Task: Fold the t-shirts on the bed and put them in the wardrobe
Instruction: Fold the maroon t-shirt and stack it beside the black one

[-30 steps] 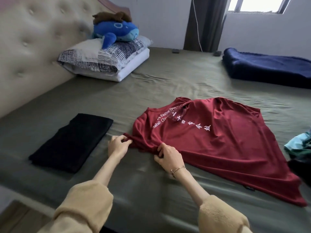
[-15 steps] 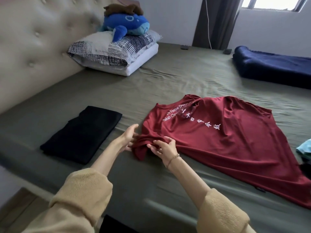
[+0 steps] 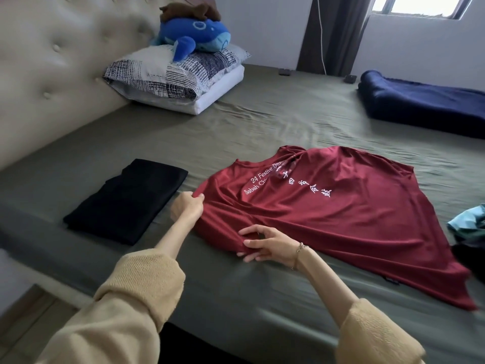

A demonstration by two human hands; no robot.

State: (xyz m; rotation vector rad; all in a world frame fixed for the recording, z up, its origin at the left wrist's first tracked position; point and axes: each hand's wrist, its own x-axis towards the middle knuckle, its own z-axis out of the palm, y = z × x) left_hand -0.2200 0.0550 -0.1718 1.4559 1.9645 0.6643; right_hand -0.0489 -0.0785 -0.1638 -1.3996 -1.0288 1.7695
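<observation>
A dark red t-shirt [image 3: 341,219] with white lettering lies spread on the olive bed sheet [image 3: 262,132], its collar end toward the left. My left hand [image 3: 186,208] grips the shirt's left shoulder edge. My right hand [image 3: 267,244] pinches the near sleeve fabric at the shirt's front edge. A folded black t-shirt [image 3: 128,200] lies flat to the left of the red one, close to my left hand but apart from it.
Stacked pillows [image 3: 178,77] with a blue plush toy [image 3: 199,39] sit by the padded headboard [image 3: 57,61]. A rolled navy blanket [image 3: 425,101] lies at the far right. Light blue and dark clothes [image 3: 469,227] are bunched at the right edge. The bed's near edge [image 3: 236,316] runs below my arms.
My left hand went from open beside the shirt to gripping its shoulder edge. My right hand shifted along the near sleeve. The bunched sleeve fabric now lies flatter.
</observation>
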